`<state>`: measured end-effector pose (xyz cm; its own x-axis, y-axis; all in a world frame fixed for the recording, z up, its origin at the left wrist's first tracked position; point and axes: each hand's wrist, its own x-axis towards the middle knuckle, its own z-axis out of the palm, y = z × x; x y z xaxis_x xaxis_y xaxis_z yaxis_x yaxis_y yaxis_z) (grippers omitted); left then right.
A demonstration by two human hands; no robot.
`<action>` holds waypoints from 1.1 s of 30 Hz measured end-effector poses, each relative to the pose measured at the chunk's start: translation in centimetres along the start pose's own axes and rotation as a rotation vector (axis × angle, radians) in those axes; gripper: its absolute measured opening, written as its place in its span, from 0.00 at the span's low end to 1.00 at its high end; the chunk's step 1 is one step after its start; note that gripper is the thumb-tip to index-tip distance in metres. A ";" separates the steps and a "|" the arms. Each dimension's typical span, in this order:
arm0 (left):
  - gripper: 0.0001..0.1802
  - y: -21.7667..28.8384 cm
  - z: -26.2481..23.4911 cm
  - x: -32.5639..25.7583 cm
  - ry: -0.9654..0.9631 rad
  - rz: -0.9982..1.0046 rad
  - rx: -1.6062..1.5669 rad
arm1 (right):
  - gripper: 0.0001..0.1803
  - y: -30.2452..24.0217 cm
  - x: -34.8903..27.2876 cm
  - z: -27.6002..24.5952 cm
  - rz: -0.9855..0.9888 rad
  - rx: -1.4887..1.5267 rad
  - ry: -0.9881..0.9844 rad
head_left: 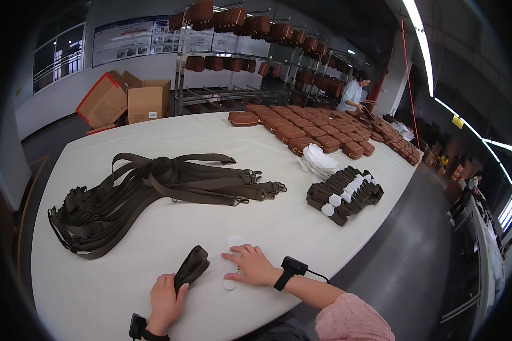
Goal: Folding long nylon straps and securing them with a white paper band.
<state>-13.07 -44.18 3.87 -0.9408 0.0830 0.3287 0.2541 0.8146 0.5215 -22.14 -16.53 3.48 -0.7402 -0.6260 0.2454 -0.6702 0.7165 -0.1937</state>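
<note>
Your left hand [166, 300] grasps one folded dark strap [190, 267] at the near edge of the white table [153, 238]; your right hand [251, 265] lies flat and released on one white paper piece [231, 261], mostly hidden beneath it. One bundle of loose straps [153, 190] sprawls left, too tangled to count. One block of folded straps [344, 193] sits right, beside one white paper stack [318, 160]. Brown cases [318, 133] crowd the far end. Two cardboard boxes [128, 99] stand far left under blurred wall posters [136, 40].
</note>
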 end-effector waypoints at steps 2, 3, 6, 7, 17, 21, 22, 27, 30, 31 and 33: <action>0.19 -0.1 -0.2 -0.5 0.016 -0.025 -0.045 | 0.27 -0.1 1.6 -1.7 0.223 0.138 -0.356; 0.19 -0.1 -0.3 -0.6 0.030 -0.063 -0.104 | 0.24 1.3 1.6 -0.4 0.144 0.101 -0.172; 0.19 -0.1 -0.8 -0.6 0.039 -0.112 -0.208 | 0.21 3.8 0.9 1.9 0.078 -0.017 0.036; 0.19 -0.4 -0.9 -0.7 0.036 -0.135 -0.251 | 0.20 3.5 0.9 1.4 0.119 -0.047 -0.021; 0.20 0.3 0.0 -1.6 -0.047 -0.226 -0.678 | 0.19 2.1 -3.0 -1.0 0.497 0.423 -0.033; 0.19 0.6 -0.1 -1.9 -0.100 -0.294 -0.917 | 0.18 0.3 -3.5 -1.2 0.637 0.718 0.006; 0.18 0.5 0.0 -2.1 -0.106 -0.301 -0.979 | 0.17 -0.1 -3.4 -1.2 0.708 0.895 0.012; 0.18 1.9 -0.6 -1.8 -0.168 -0.317 -1.163 | 0.14 -5.0 -1.0 0.6 0.704 1.224 0.059; 0.19 2.1 -0.9 -2.1 -0.233 -0.360 -1.227 | 0.14 -9.7 1.5 0.2 0.506 1.343 0.000; 0.19 2.3 -0.9 -2.1 -0.190 -0.319 -1.237 | 0.14 -10.3 2.0 0.6 0.514 1.352 -0.007; 0.21 2.2 -0.8 -2.0 -0.150 -0.295 -1.243 | 0.14 -10.9 2.7 1.4 0.453 1.565 -0.024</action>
<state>-10.48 -43.00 4.96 -0.9922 0.1216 0.0264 -0.0061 -0.2595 0.9657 -16.91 -26.41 4.92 -0.8717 -0.4779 -0.1081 0.2035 -0.1523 -0.9672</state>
